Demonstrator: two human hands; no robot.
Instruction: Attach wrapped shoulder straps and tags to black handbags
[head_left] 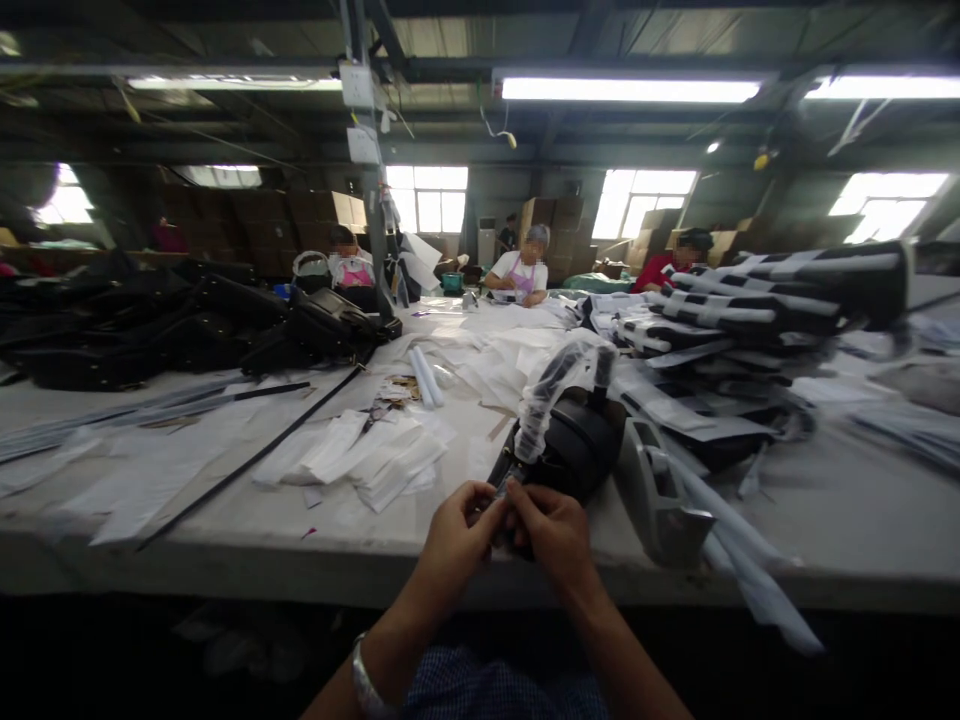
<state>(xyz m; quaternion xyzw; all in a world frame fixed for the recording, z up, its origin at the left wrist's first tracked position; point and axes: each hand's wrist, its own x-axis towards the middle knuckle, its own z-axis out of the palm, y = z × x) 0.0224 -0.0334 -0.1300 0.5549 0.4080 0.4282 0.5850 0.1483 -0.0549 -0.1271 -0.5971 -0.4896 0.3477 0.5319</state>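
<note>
Pinching blk bag [577, 445] at near end, exact pt unclear, L hand [454, 535] & R hand [561, 532] meet; plastic-wrapped handle [533, 415] up, body unwrapped.

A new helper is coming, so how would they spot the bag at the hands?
On the long white table, find the stack of black-and-white pieces at right. Left of it, by the front edge, the left hand and right hand meet at a rounded black bag. It sits alone, its arched handle in crinkled clear plastic, unlike the heaped black bags at far left.
</note>
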